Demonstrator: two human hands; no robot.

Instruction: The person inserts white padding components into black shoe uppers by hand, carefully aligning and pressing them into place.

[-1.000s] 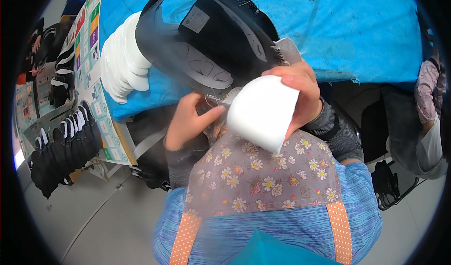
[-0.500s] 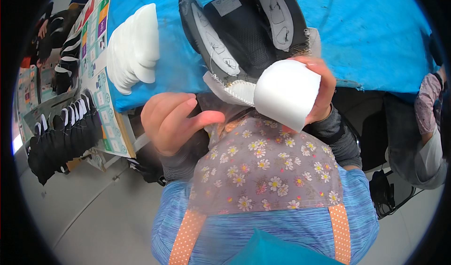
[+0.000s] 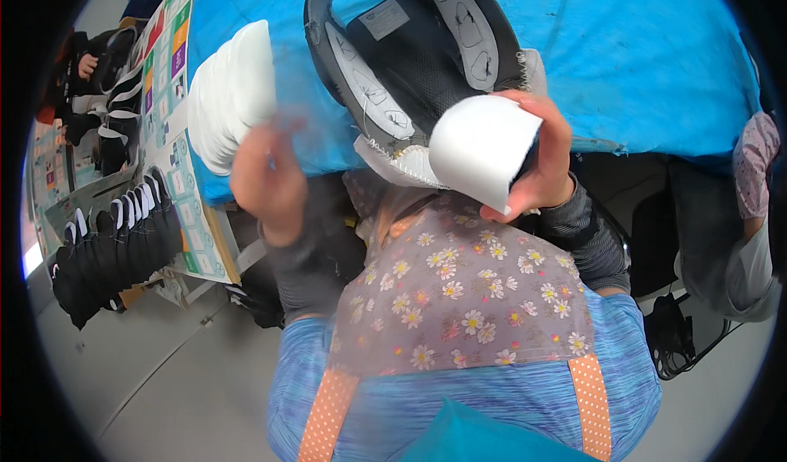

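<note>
Clearly, the right hand (image 3: 555,163) pinches a smooth, curved white sheet (image 3: 478,144); the left hand (image 3: 269,182) is too blurred to tell.

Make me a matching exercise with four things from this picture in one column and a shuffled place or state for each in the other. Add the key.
1. Left hand
2. Right hand
3. Fanned white pieces
4. Black shoe upper

A. On the left part of the blue cover
B. Gripping a bent white piece
C. Has a pale label inside
D. Blurred, near the fanned pieces

Pairs: 1-D, 2-B, 3-A, 4-C
</note>
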